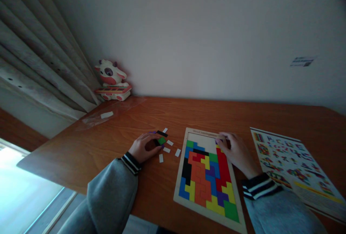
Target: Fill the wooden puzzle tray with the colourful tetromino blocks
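Observation:
A wooden puzzle board [177, 190] lies on the table, filled with coloured block pieces except for a bare strip along its top. Over the board's top right corner is my right hand [234, 151], fingers bent and close together; a bit of purple shows at the fingertips, but what they hold is too small to tell. Left of the board, my left hand [146, 147] has its thumb and fingers around a few small pieces, among them a green piece [161, 140]. A black piece [162, 133] lies just beyond its fingers.
Several small white slips, one a white slip [177, 152], lie between hand and board. A printed picture sheet [300, 165] rests at the right. At the back left stands a toy cow with a keyboard [113, 81], near clear plastic film [93, 118] and a curtain [40, 46].

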{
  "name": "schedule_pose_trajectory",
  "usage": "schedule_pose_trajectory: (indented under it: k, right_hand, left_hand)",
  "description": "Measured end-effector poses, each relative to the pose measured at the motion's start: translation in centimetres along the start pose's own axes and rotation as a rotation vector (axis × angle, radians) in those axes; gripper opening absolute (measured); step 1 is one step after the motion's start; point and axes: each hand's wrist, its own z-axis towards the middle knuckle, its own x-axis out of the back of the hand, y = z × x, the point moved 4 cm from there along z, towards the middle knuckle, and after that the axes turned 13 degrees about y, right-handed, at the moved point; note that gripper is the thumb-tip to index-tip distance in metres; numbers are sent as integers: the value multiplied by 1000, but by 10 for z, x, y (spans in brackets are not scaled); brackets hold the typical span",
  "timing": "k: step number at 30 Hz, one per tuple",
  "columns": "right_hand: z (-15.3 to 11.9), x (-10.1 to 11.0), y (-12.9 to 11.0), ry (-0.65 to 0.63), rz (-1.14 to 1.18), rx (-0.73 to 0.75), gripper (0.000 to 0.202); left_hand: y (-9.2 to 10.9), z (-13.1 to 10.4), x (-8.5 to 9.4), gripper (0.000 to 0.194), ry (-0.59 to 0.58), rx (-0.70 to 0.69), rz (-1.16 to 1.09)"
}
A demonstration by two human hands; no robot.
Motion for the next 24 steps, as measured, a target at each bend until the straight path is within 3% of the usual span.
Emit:
schedule_pose_trajectory:
  k: [5, 9, 13, 17, 24]
  right_hand:
    - [-1, 1, -3, -21, 2, 1, 40]
    - [-1, 1, -2, -8, 16, 4, 39]
    - [-1, 0, 0, -13, 20, 11, 38]
    - [-1, -1, 1, -20, 9, 22, 40]
    - [-2, 0, 0, -12, 4, 38, 40]
  left_hand:
    - [2, 5, -4, 30, -5, 4, 50]
    - [-11, 3, 11, 33, 6, 1, 115]
    - [-18, -3, 20, 33, -95, -100, 85]
    - [-13, -3, 16, 31, -141, -93, 133]
    - [-15, 5, 1, 52, -143, 6, 207]
